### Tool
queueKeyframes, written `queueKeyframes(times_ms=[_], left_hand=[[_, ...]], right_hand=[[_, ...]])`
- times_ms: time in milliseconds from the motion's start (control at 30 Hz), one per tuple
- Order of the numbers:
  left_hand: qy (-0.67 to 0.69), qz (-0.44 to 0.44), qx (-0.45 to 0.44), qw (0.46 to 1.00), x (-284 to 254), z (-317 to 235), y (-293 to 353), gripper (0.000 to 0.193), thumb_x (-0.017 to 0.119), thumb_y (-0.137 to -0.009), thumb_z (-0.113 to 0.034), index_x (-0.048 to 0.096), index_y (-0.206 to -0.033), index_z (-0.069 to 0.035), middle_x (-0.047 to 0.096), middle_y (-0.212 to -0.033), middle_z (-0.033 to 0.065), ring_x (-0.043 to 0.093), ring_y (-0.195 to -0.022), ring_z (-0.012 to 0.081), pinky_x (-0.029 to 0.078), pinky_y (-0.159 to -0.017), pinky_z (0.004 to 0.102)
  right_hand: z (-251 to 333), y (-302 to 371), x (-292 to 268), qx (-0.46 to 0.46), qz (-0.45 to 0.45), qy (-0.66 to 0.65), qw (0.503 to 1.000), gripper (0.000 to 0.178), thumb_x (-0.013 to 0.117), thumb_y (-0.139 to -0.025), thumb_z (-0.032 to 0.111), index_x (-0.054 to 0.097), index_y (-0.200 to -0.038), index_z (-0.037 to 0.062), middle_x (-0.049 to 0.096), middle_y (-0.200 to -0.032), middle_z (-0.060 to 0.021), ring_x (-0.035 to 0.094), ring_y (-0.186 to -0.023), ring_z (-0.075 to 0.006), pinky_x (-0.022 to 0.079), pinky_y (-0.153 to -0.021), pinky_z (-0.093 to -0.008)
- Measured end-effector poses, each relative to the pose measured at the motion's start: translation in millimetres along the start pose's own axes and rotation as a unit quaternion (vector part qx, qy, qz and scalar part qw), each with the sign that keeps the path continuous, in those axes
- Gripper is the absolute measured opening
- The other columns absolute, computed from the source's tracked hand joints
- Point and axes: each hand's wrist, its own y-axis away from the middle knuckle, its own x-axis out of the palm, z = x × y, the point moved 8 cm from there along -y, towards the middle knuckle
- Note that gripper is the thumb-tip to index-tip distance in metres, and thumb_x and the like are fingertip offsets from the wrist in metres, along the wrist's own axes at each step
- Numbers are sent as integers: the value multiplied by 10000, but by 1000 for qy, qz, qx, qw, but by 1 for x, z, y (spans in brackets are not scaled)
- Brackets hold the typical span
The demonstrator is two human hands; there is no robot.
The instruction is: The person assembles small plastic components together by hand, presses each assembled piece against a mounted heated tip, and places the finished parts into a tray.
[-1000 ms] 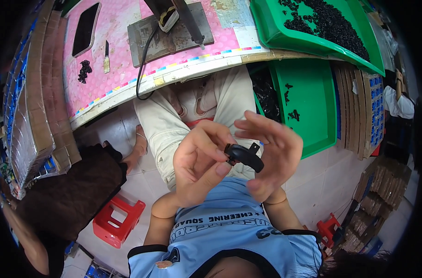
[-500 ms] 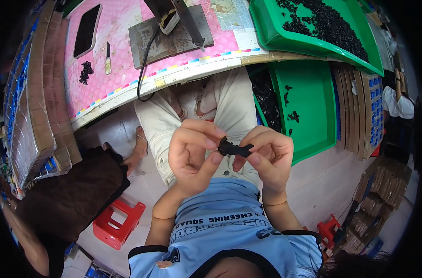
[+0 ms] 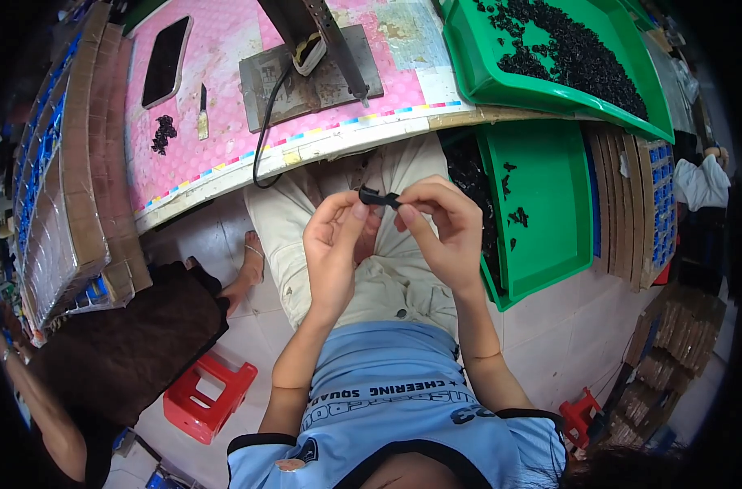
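Above my lap, a small black plastic part with a curved end is held between both hands. My left hand pinches its curved left end between thumb and fingertips. At its narrower right end, my right hand grips it with thumb and forefinger. The fingers hide some of its outline. Ahead of my hands is the table edge, with a metal press stand on the pink tabletop.
A green tray of small black parts sits on the table's right; a lower green tray holds a few. On the left lie a phone, a knife and black scraps. A red stool and another person's leg are nearby.
Both hands have moved forward, toward the table, and a little left with the black part. It is turned, its curved end now showing at the left. The view has shifted slightly.
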Motion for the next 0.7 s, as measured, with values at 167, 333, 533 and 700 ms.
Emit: queueKeyframes(times_ms=[167, 333, 533, 700], left_hand=[[-29, 0, -10, 1000, -3, -2, -17, 206, 492, -830, -124, 499, -985, 12, 563, -853, 64, 491, -691, 68, 399, -621, 185], [-21, 19, -24, 999, 5, -6, -28, 285, 466, -842, -146, 448, -1082, 6, 554, -890, 68, 495, -677, 71, 398, -601, 189], [-12, 23, -43, 999, 16, -9, -38, 369, 460, -838, -172, 397, -1144, 25, 518, -839, 37, 463, -648, 71, 344, -561, 186], [36, 34, -40, 998, 20, -11, -43, 381, 478, -830, -121, 378, -1174, 8, 509, -793, 34, 486, -633, 83, 375, -563, 194]], right_hand=[[-7, -23, -1, -57, -17, 107, 992, 95, 554, -711, -45, 556, -806, -33, 532, -748, -82, 542, -652, -119, 438, -588, -207], [0, -44, -3, -124, -16, 191, 974, 77, 538, -717, -45, 552, -792, -33, 534, -735, -83, 533, -628, -127, 432, -573, -214], [15, -59, -3, -168, -17, 242, 955, 78, 539, -712, -29, 556, -788, -25, 532, -723, -97, 544, -639, -173, 437, -576, -237], [28, -66, 0, -206, -13, 280, 937, 85, 533, -704, -34, 555, -784, -15, 527, -718, -100, 542, -638, -206, 431, -568, -261]])
